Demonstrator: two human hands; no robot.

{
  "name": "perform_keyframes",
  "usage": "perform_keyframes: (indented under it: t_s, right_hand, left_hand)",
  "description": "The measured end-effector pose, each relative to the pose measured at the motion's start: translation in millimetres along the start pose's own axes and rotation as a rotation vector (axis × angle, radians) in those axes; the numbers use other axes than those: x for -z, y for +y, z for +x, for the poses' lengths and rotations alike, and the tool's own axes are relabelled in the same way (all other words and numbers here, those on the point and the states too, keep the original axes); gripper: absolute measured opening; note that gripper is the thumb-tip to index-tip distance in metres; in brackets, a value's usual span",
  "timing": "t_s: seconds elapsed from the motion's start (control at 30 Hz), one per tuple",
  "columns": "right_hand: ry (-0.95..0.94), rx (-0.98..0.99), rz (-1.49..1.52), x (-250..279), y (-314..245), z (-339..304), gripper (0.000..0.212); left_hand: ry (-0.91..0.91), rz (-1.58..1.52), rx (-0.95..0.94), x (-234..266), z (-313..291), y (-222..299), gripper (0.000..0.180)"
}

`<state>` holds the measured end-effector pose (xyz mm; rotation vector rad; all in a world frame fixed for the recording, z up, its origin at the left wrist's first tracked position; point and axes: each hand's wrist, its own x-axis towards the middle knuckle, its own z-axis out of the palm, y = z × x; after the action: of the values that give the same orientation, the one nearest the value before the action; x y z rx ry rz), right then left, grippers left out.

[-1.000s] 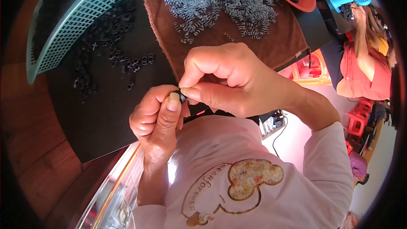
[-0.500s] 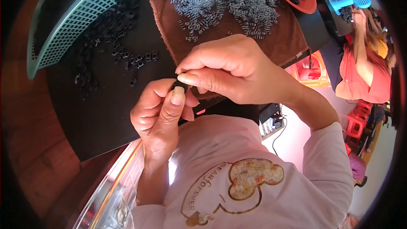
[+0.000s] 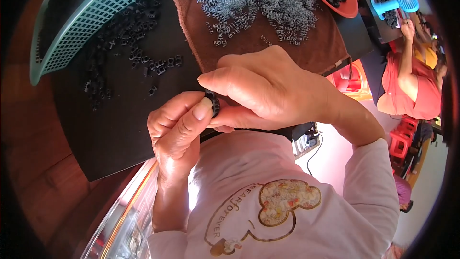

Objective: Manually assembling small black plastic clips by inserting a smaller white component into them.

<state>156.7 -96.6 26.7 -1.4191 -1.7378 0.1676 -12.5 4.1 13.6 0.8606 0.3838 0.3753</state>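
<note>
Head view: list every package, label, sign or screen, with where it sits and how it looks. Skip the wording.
No packages, signs or screens show.
Shirt print: on the pale shirt front at the bottom of the view, a gold-outlined rounded figure with a patterned filling, with curved lettering beside it.

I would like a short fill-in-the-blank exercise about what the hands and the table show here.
1. Both hands pinch one small ____ part.
2. The metal springs lie on a ____ cloth.
3. The teal basket stands to the person's ____.

Missing words: black; brown; left
</note>
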Motion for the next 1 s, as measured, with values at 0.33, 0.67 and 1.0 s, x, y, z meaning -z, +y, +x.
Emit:
perform_keyframes:
  t_s: [0.33,0.67,1.0]
  right_hand:
    - [0.017,0.113,-0.163,-0.5,2.2,-1.8,0.032]
    - [0.01,0.075,-0.239,9.8,-2.3,-10.2,0.031]
    - [0.44,-0.543,-0.488,143.4,53.0,-43.5,0.037]
  left_hand:
    - [0.024,0.172,-0.134,-0.5,-2.1,-2.3,0.018]
    - [0.02,0.298,-0.193,-2.3,1.3,-6.9,0.019]
    - [-0.054,0.279,-0.23,-0.4,3.3,-12.3,0.036]
